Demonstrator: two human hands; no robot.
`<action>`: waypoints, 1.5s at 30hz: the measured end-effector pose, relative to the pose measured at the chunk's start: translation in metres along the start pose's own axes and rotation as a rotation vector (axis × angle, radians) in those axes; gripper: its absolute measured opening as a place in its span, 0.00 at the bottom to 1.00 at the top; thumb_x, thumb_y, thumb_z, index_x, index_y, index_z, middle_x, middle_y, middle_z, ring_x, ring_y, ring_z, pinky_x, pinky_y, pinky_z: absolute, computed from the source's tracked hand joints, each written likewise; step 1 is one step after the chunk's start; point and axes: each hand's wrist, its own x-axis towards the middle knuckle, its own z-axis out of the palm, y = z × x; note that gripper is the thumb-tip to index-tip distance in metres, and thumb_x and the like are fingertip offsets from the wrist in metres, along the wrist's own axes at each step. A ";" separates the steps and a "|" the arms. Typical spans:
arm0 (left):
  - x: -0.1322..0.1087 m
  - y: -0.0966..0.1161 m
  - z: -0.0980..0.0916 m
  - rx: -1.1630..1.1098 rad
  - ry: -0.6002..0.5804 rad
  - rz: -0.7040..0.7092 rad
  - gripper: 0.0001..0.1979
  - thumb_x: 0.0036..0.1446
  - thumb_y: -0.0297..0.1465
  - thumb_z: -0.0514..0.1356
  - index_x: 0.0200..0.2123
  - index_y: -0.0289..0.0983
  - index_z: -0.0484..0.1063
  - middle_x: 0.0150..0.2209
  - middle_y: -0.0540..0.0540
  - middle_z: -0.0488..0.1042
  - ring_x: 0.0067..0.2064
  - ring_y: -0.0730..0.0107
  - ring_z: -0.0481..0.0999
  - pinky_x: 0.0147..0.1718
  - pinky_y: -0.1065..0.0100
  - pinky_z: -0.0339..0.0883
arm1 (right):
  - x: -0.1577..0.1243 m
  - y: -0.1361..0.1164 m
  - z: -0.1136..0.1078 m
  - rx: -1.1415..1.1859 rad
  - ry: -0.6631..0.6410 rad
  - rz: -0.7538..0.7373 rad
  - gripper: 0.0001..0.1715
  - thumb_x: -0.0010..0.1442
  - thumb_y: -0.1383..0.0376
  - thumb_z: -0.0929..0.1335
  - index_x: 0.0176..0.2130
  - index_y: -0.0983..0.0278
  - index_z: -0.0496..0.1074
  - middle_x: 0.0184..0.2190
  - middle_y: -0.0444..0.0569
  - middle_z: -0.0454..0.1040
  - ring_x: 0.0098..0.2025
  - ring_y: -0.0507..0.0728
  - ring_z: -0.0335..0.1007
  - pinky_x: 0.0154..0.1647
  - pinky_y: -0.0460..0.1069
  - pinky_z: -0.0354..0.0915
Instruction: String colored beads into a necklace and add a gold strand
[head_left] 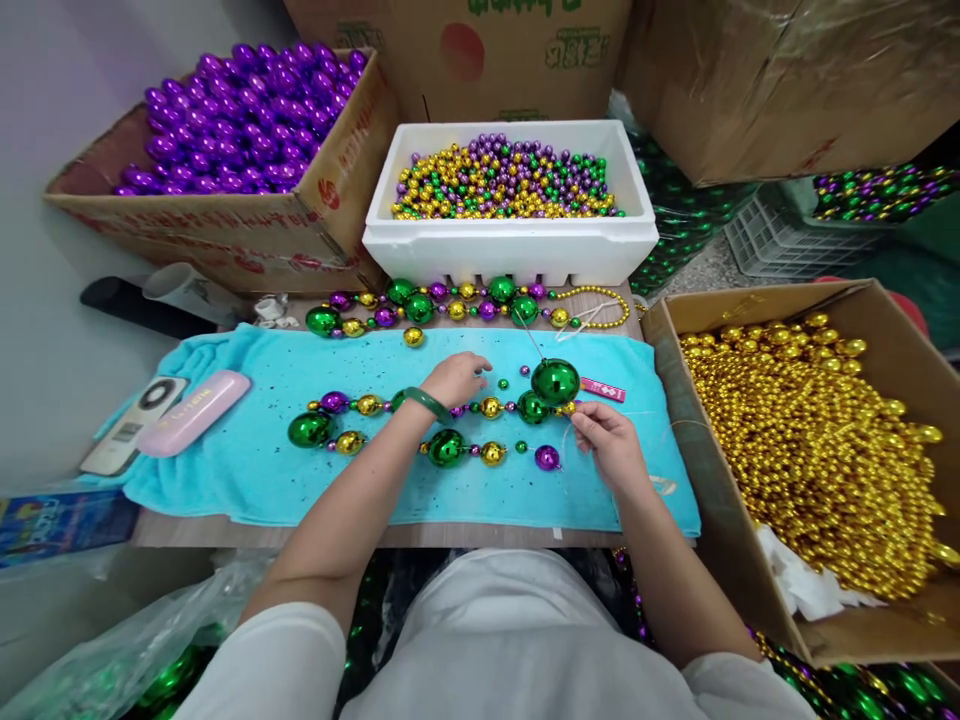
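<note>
Right hand pinches a gold bead, likely steadying the beaded strand; left hand, at its ten o'clock, half-curls seemingly empty fingers.

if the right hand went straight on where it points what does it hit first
Just past the gold bead at its fingers, the right hand would probably meet the big green ball, though depth is unclear.
</note>
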 end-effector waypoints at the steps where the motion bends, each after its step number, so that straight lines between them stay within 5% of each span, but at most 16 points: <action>1: 0.003 0.004 0.005 0.053 -0.024 -0.001 0.09 0.42 0.26 0.65 0.31 0.38 0.78 0.31 0.44 0.74 0.37 0.61 0.72 0.44 0.64 0.63 | 0.000 -0.003 -0.002 0.000 0.014 -0.006 0.15 0.46 0.56 0.73 0.29 0.64 0.70 0.16 0.40 0.63 0.18 0.48 0.55 0.17 0.44 0.53; 6: 0.017 0.030 0.029 0.104 -0.064 0.067 0.15 0.51 0.29 0.60 0.43 0.36 0.76 0.41 0.38 0.73 0.44 0.53 0.72 0.49 0.57 0.61 | -0.001 -0.009 -0.006 0.022 0.060 -0.035 0.15 0.46 0.57 0.73 0.29 0.64 0.70 0.16 0.40 0.64 0.18 0.48 0.56 0.17 0.44 0.54; 13: 0.042 0.036 0.053 -0.201 -0.060 0.030 0.06 0.43 0.19 0.62 0.23 0.35 0.74 0.32 0.41 0.72 0.45 0.54 0.72 0.51 0.57 0.61 | 0.000 -0.004 -0.004 -0.012 0.031 -0.030 0.17 0.45 0.55 0.73 0.28 0.64 0.70 0.15 0.39 0.63 0.17 0.48 0.54 0.16 0.45 0.52; 17: 0.043 0.036 0.035 -0.380 -0.033 -0.019 0.04 0.53 0.26 0.59 0.33 0.34 0.74 0.31 0.43 0.74 0.36 0.66 0.75 0.40 0.62 0.69 | -0.003 -0.003 -0.006 -0.027 0.045 -0.020 0.16 0.45 0.55 0.73 0.27 0.64 0.70 0.15 0.39 0.62 0.16 0.47 0.52 0.16 0.44 0.50; 24: 0.012 0.044 -0.018 -1.336 -0.058 -0.205 0.08 0.55 0.29 0.61 0.39 0.32 0.73 0.32 0.45 0.76 0.29 0.77 0.75 0.28 0.75 0.70 | -0.004 -0.004 0.002 -0.089 0.027 -0.032 0.16 0.45 0.54 0.72 0.26 0.64 0.70 0.16 0.40 0.61 0.17 0.47 0.51 0.16 0.44 0.48; 36: -0.001 0.045 -0.028 -1.438 -0.032 -0.198 0.08 0.58 0.29 0.59 0.39 0.32 0.74 0.31 0.45 0.77 0.28 0.78 0.75 0.26 0.77 0.71 | -0.005 -0.009 0.013 -0.093 0.005 -0.044 0.17 0.44 0.54 0.73 0.25 0.64 0.70 0.16 0.40 0.61 0.17 0.47 0.50 0.16 0.45 0.47; 45: -0.006 0.048 -0.026 -1.304 -0.012 -0.125 0.10 0.51 0.29 0.65 0.38 0.31 0.75 0.31 0.46 0.76 0.28 0.77 0.74 0.26 0.75 0.69 | -0.003 -0.009 0.014 -0.117 -0.008 -0.037 0.17 0.44 0.53 0.72 0.25 0.64 0.70 0.16 0.40 0.60 0.17 0.47 0.50 0.16 0.45 0.47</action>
